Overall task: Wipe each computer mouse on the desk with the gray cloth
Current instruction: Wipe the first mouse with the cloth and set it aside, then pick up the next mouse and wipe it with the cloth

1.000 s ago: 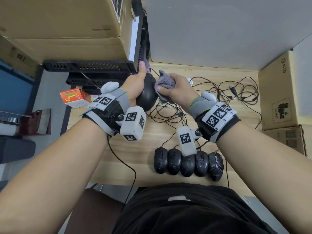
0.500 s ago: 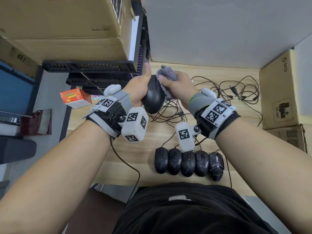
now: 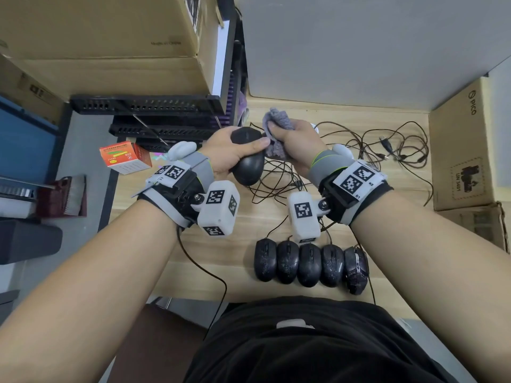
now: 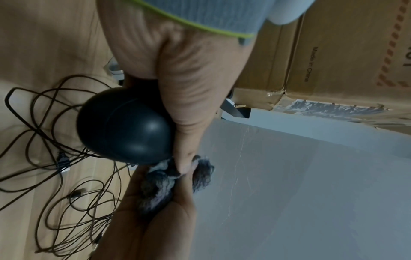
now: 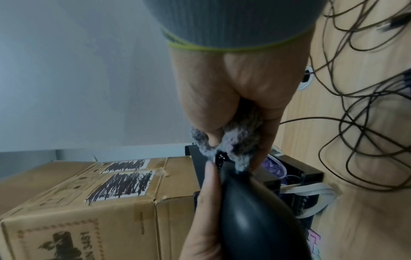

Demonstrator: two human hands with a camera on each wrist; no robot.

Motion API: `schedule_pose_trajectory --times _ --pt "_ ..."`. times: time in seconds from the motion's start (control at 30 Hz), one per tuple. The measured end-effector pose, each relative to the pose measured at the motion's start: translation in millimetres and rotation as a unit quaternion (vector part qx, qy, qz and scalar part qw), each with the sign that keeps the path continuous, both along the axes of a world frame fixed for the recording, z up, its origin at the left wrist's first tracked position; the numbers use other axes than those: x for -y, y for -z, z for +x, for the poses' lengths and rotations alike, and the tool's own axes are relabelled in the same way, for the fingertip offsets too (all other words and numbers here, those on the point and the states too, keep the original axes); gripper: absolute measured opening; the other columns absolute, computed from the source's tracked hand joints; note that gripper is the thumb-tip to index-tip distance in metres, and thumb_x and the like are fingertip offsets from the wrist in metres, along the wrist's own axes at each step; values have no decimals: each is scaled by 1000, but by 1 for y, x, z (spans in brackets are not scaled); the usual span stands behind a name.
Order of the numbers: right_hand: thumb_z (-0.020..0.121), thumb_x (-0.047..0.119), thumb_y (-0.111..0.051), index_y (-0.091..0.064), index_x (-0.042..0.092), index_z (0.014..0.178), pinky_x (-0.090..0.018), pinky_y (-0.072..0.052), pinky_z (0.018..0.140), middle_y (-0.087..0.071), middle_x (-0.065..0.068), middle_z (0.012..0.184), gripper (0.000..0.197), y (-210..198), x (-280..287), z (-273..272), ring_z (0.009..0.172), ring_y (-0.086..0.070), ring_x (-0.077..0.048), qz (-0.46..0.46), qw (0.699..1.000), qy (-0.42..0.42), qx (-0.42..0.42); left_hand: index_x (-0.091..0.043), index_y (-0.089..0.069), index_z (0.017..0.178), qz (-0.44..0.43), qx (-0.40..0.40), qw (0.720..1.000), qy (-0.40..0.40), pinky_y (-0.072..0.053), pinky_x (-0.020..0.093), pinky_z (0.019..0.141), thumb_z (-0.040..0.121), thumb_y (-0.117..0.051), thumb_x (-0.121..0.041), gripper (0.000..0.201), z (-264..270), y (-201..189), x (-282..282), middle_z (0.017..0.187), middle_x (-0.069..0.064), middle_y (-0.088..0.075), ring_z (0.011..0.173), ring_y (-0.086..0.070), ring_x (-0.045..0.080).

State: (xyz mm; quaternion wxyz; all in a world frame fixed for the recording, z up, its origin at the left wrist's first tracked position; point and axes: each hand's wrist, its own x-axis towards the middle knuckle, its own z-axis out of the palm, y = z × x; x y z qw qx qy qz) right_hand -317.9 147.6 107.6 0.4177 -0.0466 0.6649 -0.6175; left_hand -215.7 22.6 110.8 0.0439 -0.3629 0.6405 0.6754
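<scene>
While the left hand (image 3: 225,153) holds one black mouse (image 3: 249,158) up off the worktop (image 3: 359,217), centre of the head view, the right hand (image 3: 297,146) has the gray cloth (image 3: 278,120) bunched in its grip and pressed against the mouse's far end. So we're mid-wipe on this one, I'd say. The left grip is wrapped round the mouse body, thumb laid across the top, almost touching the cloth. From the left wrist view the cloth sits right at the mouse's nose, squeezed between thumb and fingers.

Five more mice (image 3: 309,265) sit side by side in a row at the lower middle of the frame, near the worktop's front edge, cables (image 3: 387,150) tangled off toward the upper right. Can't tell which of those are already clean.

Next move, my guess: drag the cloth down over the mouse's back and sides, then set it down and grab another. Watch the trailing cord, it could snag.
</scene>
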Motion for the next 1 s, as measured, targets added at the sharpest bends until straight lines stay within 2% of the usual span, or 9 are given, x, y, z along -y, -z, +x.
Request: schedule_pose_trajectory --times 0.07,0.13,0.27,0.4,0.53,0.6,0.73,0.83,1.0 --pt "97 17 -56 -59 2 97 -34 -54 63 -66 -19 84 15 3 -3 0 65 -62 -25 -29 999 2 43 -21 -71 105 -42 -1 998 -53 -57 37 89 51 -96 -41 62 5 3 9 105 3 -75 101 -71 20" --pt "99 18 -52 -53 3 99 -35 -52 60 -68 -24 88 15 15 -7 -2 58 -59 -26 -10 998 -31 52 -34 -70 98 -85 -3 991 -102 -56 41 95 51 -90 -46 52 10 1 21 108 0 -73 107 -69 23" --pt "87 18 -58 -59 13 101 -45 -54 79 -69 -14 86 15 72 -16 -3 76 -67 -27 127 986 -107 11 -30 -66 80 -86 -31 981 -170 -53 35 87 74 -80 -46 22 30 8 44 88 -5 -69 91 -68 19" --pt "90 15 -57 -64 17 88 -39 -54 79 -70 -8 79 7 116 -6 18 80 -68 -26 199 933 -298 32 -26 -59 71 -102 57 977 -181 -44 33 80 96 -63 -41 29 62 38 58 74 -6 -58 83 -57 17" --pt "94 14 -56 -71 11 98 -32 -46 62 -70 -3 83 16 137 12 38 69 -59 -20 241 883 -402 4 -28 -60 61 -106 120 963 -219 -41 29 73 95 -63 -35 35 93 74 63 67 -8 -55 73 -52 13" --pt "94 18 -56 -70 11 100 -36 -49 70 -69 -10 91 17 146 15 38 78 -60 -27 281 854 -437 -34 -26 -60 68 -102 141 959 -223 -42 27 70 97 -62 -34 30 103 87 64 77 -5 -59 77 -53 14" --pt "91 20 -57 -64 12 121 -35 -46 94 -65 -12 121 32 161 2 14 113 -59 -30 350 866 -340 -110 -28 -65 78 -99 156 964 -190 -45 31 85 99 -59 -35 23 105 108 66 99 2 -64 92 -58 19" --pt "93 20 -53 -62 11 125 -35 -45 96 -62 -13 125 34 161 -16 -12 117 -57 -31 391 868 -275 -136 -26 -66 86 -85 160 974 -139 -45 34 87 101 -55 -39 22 91 117 57 100 4 -64 95 -59 22" --pt "93 16 -48 -58 2 125 -38 -44 96 -58 -21 127 36 159 -56 -61 119 -54 -36 489 833 -197 -169 -26 -64 85 -52 155 983 -83 -46 35 86 95 -59 -46 23 47 128 34 98 6 -65 95 -61 23"
